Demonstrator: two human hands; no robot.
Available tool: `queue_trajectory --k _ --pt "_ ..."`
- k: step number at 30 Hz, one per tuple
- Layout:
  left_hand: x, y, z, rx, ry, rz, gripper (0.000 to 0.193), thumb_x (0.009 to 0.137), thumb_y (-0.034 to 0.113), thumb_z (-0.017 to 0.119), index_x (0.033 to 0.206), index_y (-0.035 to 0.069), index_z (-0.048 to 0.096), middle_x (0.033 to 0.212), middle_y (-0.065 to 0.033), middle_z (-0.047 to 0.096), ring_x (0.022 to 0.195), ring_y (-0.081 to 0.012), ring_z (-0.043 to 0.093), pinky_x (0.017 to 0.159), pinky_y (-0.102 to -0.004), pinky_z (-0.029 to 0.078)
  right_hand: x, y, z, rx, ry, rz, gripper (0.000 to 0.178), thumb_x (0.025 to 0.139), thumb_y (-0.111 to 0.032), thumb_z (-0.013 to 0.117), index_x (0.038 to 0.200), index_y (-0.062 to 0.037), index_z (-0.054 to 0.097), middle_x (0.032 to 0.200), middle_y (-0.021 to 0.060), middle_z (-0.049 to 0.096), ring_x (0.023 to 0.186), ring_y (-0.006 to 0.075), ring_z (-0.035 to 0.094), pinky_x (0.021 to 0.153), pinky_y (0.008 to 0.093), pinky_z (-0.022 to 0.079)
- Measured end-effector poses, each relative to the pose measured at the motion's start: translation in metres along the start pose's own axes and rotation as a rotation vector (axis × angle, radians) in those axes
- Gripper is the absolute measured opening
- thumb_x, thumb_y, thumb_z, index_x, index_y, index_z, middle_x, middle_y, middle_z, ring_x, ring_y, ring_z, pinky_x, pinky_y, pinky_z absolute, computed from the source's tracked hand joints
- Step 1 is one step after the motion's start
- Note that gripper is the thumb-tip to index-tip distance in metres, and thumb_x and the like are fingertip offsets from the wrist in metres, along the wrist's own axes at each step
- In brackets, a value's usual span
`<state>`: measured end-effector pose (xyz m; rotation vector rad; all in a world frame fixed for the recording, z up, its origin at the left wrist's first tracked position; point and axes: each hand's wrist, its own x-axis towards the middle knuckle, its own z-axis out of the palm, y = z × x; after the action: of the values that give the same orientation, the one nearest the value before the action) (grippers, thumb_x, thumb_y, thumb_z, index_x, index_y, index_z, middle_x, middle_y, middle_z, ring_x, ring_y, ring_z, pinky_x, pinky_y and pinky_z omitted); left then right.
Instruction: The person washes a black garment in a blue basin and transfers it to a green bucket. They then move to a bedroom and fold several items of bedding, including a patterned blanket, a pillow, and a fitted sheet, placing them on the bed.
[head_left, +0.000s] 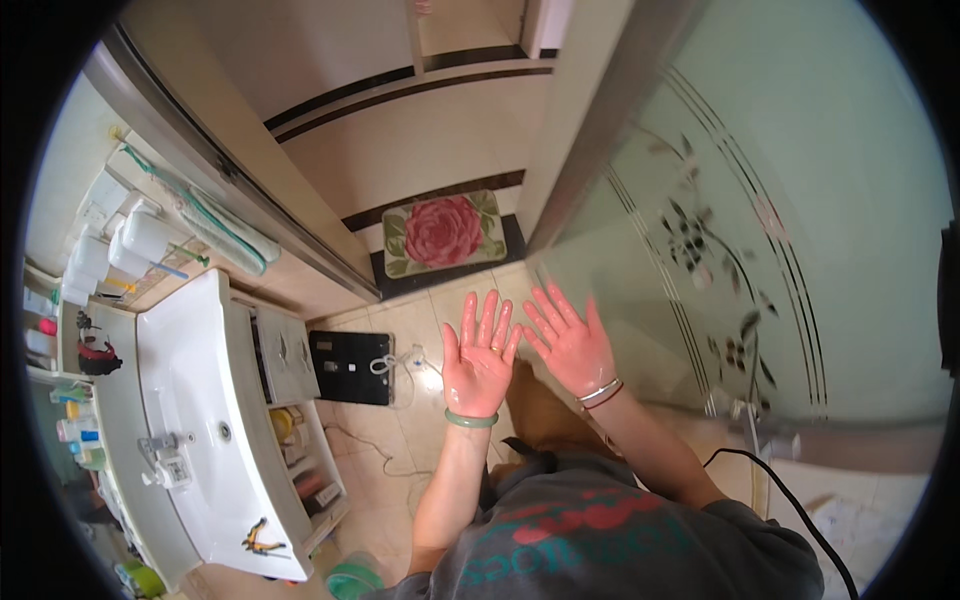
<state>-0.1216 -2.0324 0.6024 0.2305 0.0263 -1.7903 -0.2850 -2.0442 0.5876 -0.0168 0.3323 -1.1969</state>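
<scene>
Both of my hands are raised in front of my body, palms up and fingers stretched. My left hand [478, 362] looks wet and shiny. A ring sits on one of its fingers, and a green bangle [470, 418] circles the wrist. Close beside it, my right hand [572, 345] is likewise open, with nothing on the palm. Around that wrist are a silver bracelet [600, 390] and a thin red cord. The little fingers of the two hands come close to each other; whether they touch I cannot tell.
A white washbasin [215, 480] with a tap [158, 450] stands at left over a cabinet with an open shelf. A black flat case [335, 368] and a cable lie on the floor. A rose-patterned mat [445, 235] is at the doorway. Frosted glass [740, 250] rises at right.
</scene>
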Motion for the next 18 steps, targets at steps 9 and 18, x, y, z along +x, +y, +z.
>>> queue_trajectory --k 9,18 --pt "0.177 0.136 0.021 0.021 0.068 0.133 0.052 0.101 0.044 0.03 0.147 0.021 0.027 0.154 -0.0016 0.024 0.142 -0.0239 0.021 0.115 -0.046 0.02 0.245 -0.001 0.045 0.118 -0.041 0.137 0.063 0.099 -0.052 0.027 0.145 -0.01 0.03 0.152 0.0066 0.029 0.14 0.0256 0.025 0.114 0.0443 0.021" --pt "0.328 0.227 0.049 0.027 0.082 0.056 0.051 0.1 0.046 0.03 0.146 0.025 0.029 0.153 -0.0037 0.027 0.141 -0.0234 0.024 0.113 -0.0445 0.024 0.405 -0.023 0.108 0.137 0.049 0.105 0.063 0.097 -0.054 0.032 0.143 -0.0102 0.035 0.149 0.0063 0.034 0.137 0.0252 0.03 0.113 0.0433 0.024"
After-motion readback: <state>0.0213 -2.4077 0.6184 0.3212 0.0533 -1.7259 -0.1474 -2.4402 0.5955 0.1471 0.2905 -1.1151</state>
